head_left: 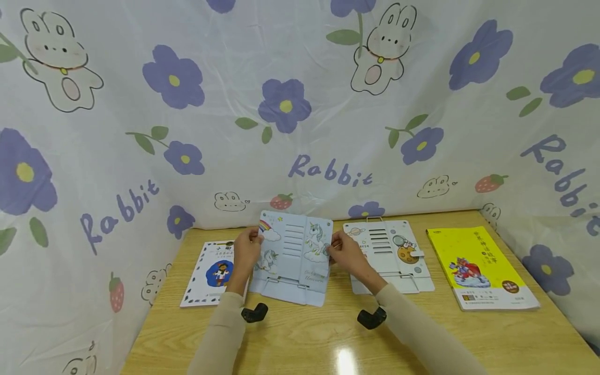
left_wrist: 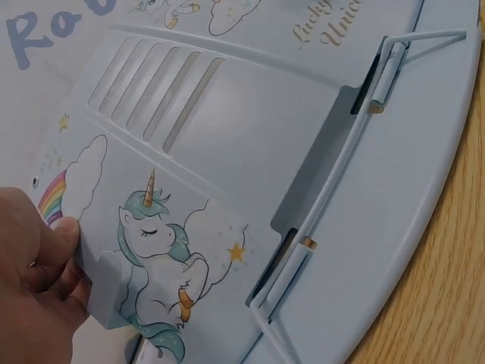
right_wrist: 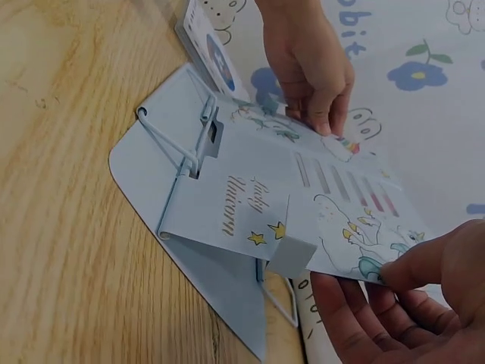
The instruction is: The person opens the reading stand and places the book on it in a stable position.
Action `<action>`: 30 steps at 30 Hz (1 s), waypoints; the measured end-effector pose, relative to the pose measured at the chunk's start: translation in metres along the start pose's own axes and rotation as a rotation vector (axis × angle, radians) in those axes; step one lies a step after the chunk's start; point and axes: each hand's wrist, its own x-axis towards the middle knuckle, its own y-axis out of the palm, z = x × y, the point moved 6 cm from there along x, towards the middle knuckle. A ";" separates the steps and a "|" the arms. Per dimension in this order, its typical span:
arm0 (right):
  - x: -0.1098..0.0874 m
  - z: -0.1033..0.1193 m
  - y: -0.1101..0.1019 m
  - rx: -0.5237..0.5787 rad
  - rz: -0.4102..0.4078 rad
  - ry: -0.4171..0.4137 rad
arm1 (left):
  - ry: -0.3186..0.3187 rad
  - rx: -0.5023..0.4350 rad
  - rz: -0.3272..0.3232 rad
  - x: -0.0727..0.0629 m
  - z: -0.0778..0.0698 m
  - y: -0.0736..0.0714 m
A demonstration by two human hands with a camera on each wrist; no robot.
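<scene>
A pale blue metal book stand (head_left: 289, 263) printed with unicorns and a rainbow stands at the middle of the table. Its back panel leans upward, and its base plate (right_wrist: 151, 171) lies on the wood. My left hand (head_left: 247, 252) pinches the panel's left edge beside the rainbow, thumb on the printed face. On the opposite edge, my right hand (head_left: 349, 252) grips the panel between thumb and fingers, near the other unicorn. A wire page holder (left_wrist: 333, 174) runs along the panel's lower edge. Small folded side tabs (right_wrist: 292, 256) stick out from the panel.
A second book stand (head_left: 379, 242) with an astronaut print lies right of the unicorn one. At far right is a yellow book (head_left: 483, 260); a white book (head_left: 201, 276) lies at left, partly behind my left arm. A rabbit-print cloth (head_left: 281, 146) hangs behind the wooden table (head_left: 300, 338).
</scene>
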 end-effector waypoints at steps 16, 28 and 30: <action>-0.030 0.019 0.015 0.026 0.100 -0.105 | 0.052 -0.052 0.049 0.001 -0.006 -0.011; -0.058 0.040 0.037 -0.063 0.137 -0.272 | 0.072 -0.126 0.067 0.002 -0.006 -0.015; -0.062 0.044 0.042 -0.067 0.144 -0.303 | 0.075 -0.136 0.063 0.002 -0.006 -0.015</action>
